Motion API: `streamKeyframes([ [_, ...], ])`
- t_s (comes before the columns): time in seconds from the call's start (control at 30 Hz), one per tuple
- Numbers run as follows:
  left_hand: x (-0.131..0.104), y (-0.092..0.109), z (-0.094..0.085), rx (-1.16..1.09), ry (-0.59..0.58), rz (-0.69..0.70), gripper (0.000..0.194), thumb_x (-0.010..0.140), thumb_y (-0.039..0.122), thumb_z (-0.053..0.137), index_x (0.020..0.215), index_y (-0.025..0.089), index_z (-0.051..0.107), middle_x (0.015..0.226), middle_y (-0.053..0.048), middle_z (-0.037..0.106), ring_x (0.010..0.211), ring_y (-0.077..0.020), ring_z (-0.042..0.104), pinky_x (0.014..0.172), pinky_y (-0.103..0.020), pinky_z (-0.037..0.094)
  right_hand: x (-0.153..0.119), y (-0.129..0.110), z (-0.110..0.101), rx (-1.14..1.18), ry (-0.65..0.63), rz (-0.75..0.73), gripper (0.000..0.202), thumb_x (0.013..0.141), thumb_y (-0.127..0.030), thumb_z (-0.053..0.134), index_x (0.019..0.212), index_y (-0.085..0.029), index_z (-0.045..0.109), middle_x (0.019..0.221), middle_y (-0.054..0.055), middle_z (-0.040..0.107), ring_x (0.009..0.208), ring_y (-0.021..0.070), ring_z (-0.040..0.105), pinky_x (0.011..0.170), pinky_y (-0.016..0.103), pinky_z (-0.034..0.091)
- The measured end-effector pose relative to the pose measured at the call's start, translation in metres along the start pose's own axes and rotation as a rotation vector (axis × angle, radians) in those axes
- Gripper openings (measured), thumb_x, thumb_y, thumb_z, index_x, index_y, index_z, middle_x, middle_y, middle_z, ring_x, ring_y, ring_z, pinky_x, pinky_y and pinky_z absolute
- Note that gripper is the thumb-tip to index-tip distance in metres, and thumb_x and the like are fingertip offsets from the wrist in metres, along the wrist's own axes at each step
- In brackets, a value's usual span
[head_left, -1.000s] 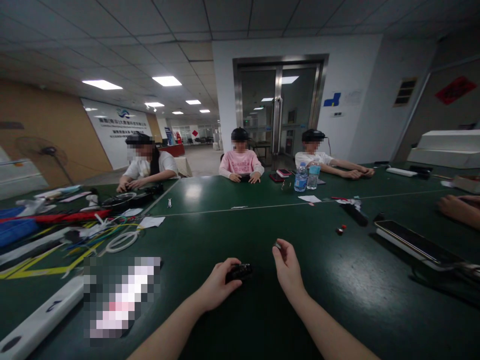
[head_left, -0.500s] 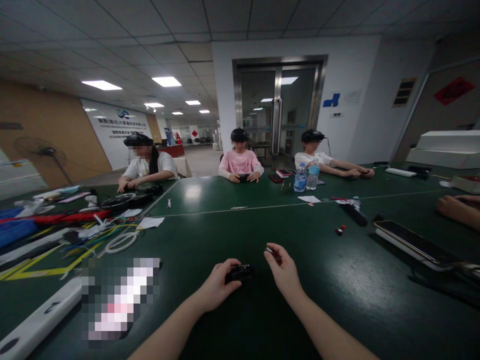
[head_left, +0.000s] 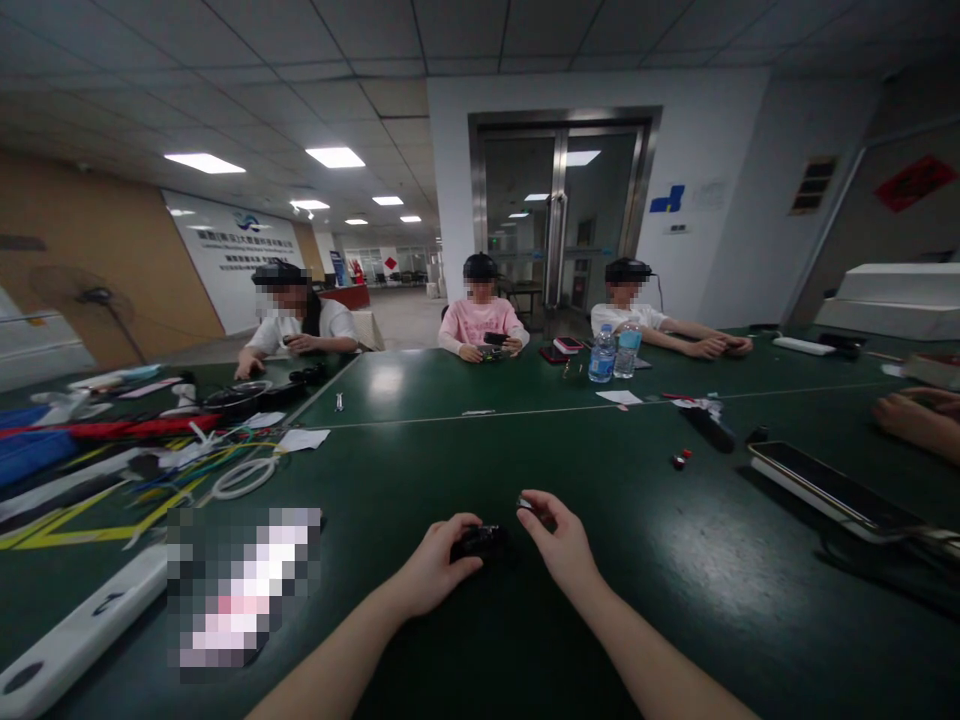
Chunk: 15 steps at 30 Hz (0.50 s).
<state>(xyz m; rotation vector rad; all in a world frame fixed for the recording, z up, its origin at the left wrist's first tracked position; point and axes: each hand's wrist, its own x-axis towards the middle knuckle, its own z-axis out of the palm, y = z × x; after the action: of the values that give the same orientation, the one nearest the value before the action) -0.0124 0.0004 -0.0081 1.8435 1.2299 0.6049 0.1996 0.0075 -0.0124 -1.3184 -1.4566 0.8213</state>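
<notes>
My left hand [head_left: 433, 570] is closed around the left end of a small black device [head_left: 486, 541], which rests on the green table [head_left: 450, 460]. What kind of device it is, I cannot make out. Just right of it, my right hand [head_left: 561, 545] is raised a little, thumb and forefinger pinching a small shiny piece [head_left: 523, 503]. That piece is too small to name, and a short gap separates it from the black device.
A blurred-out bright screen [head_left: 251, 590] and a white power strip [head_left: 90, 630] lie to the left, near coiled white cable [head_left: 245, 478]. On the right are small red and black pieces [head_left: 679, 461] and a phone [head_left: 832, 485]. Water bottles [head_left: 601, 355] and several co-workers are beyond.
My right hand has moved slightly left, bringing its small piece closer to the black device. My left hand has barely moved. The co-worker in pink has lifted a dark object.
</notes>
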Motion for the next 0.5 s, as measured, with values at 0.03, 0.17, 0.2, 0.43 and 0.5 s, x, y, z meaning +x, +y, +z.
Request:
streamKeyframes([
  [0.03,0.000,0.000,0.000,-0.001,-0.001,0.004,0.045,0.073,0.029,0.057,0.116,0.027,0.043,0.119,-0.007,0.046,0.107,-0.0215,0.049,0.097,-0.039,0.034,0.000,-0.001,0.000,-0.006,-0.016,-0.005,0.029,0.073,-0.034,0.057,0.100,-0.023,0.060,0.097,0.002,0.064,0.093,0.0204,0.058,0.085,0.037,0.042],
  [0.17,-0.001,0.001,-0.001,0.008,-0.008,0.001,0.045,0.073,0.029,0.057,0.116,0.027,0.043,0.116,-0.006,0.047,0.110,-0.0208,0.047,0.098,-0.038,0.033,-0.004,-0.004,0.002,-0.029,-0.114,-0.013,0.029,0.072,-0.032,0.058,0.100,-0.024,0.061,0.099,0.002,0.063,0.097,0.0203,0.056,0.089,0.038,0.040],
  [0.2,-0.002,0.002,-0.001,0.011,-0.007,-0.006,0.045,0.073,0.029,0.057,0.115,0.028,0.043,0.116,-0.005,0.047,0.110,-0.0203,0.047,0.098,-0.038,0.033,-0.005,-0.004,0.002,-0.031,-0.140,-0.011,0.029,0.072,-0.031,0.059,0.100,-0.024,0.061,0.100,0.002,0.063,0.098,0.0201,0.055,0.090,0.037,0.039],
  [0.43,-0.002,0.006,-0.001,0.040,0.000,-0.006,0.044,0.073,0.031,0.057,0.116,0.028,0.044,0.116,-0.005,0.048,0.110,-0.0209,0.046,0.096,-0.038,0.035,-0.011,-0.012,0.006,-0.053,-0.262,-0.053,0.024,0.070,-0.030,0.062,0.093,-0.028,0.064,0.102,0.001,0.059,0.100,0.0191,0.053,0.090,0.036,0.040],
  [0.5,-0.001,0.004,0.000,0.030,0.010,0.018,0.044,0.072,0.030,0.058,0.115,0.027,0.045,0.115,-0.005,0.049,0.110,-0.0220,0.045,0.096,-0.038,0.035,-0.012,-0.014,0.007,-0.055,-0.265,-0.087,0.022,0.068,-0.029,0.064,0.091,-0.028,0.065,0.104,0.001,0.059,0.103,0.0197,0.052,0.092,0.037,0.038],
])
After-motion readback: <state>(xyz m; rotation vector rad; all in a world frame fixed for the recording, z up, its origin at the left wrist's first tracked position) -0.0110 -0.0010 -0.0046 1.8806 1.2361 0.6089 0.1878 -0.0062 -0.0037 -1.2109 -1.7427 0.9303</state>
